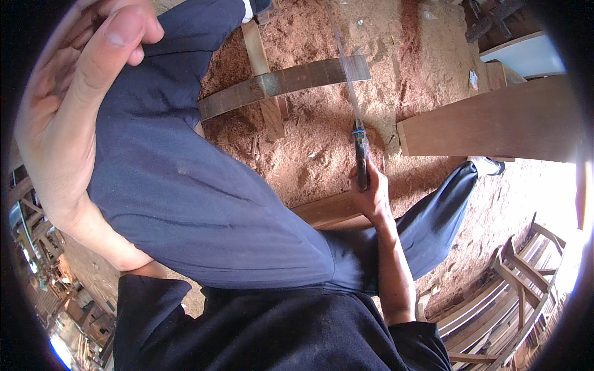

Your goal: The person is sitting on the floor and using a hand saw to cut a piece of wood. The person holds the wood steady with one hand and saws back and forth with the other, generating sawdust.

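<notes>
My right hand [374,190] is wrapped round the dark handle of a handsaw [361,154], which has a blue band where the blade begins. Its long, thin blade points away from me and passes over or against the right end of a wooden strip [297,79]; I cannot tell whether it cuts in. That strip looks bowed and lies across a narrow wooden piece [272,117]. Close to the camera at upper left, my left hand [80,80] is raised with fingers curled toward the thumb. Whatever it may hold is hidden.
Sawdust covers the ground [309,142]. A wide board [489,123] reaches in from the right, and another plank [331,210] lies near my right wrist. My legs are spread around the work. At lower right stands a wooden rack [526,272] with long timber.
</notes>
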A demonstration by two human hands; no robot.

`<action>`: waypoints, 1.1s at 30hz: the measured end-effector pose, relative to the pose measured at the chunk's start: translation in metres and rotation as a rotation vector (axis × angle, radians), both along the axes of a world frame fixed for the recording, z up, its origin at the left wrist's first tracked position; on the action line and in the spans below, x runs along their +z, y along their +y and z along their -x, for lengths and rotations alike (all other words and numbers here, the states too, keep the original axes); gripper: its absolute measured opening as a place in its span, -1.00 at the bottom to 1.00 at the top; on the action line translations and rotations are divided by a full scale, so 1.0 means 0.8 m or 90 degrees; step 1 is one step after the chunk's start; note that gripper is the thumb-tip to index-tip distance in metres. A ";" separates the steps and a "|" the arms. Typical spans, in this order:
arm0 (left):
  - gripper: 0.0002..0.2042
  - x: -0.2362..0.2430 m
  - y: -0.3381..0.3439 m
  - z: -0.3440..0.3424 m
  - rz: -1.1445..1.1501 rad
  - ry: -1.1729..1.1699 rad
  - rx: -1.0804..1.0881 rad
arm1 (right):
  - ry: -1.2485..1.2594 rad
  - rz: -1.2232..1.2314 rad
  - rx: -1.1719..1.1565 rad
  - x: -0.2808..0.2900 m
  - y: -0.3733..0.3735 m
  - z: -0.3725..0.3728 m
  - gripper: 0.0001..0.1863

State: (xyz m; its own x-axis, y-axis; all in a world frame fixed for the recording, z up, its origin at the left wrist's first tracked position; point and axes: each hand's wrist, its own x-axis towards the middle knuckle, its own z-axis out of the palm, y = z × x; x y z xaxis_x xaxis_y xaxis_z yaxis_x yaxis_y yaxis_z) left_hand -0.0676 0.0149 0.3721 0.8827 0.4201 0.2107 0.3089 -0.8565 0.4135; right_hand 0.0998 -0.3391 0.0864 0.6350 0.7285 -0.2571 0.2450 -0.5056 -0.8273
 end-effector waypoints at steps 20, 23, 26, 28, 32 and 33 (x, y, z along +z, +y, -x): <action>-0.56 0.002 0.002 -0.007 0.009 -0.013 0.001 | 0.052 -0.076 -0.167 -0.001 -0.007 -0.016 -0.87; -0.56 0.006 0.004 -0.010 0.015 -0.011 0.003 | 0.066 -0.065 -0.162 0.003 -0.004 -0.016 -0.87; -0.57 0.012 0.003 -0.021 0.031 0.004 -0.005 | 0.064 -0.069 -0.142 0.003 -0.003 -0.017 -0.90; -0.58 0.018 -0.006 -0.035 0.037 0.042 -0.036 | 0.072 -0.073 -0.137 0.003 -0.003 -0.018 -0.91; -0.59 0.024 -0.011 -0.065 0.045 0.185 -0.161 | 0.048 -0.055 -0.139 0.006 -0.004 -0.021 -0.88; -0.58 0.031 -0.007 -0.072 0.026 0.227 -0.178 | 0.028 -0.047 -0.141 0.005 -0.004 -0.023 -0.87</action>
State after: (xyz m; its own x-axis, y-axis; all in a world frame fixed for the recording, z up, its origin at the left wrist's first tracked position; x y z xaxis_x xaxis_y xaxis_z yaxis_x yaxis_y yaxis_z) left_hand -0.0097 0.0091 0.3972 0.9778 0.1562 -0.1393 0.1969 -0.9124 0.3588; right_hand 0.1181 -0.3424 0.0905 0.7705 0.5910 -0.2389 0.0979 -0.4801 -0.8717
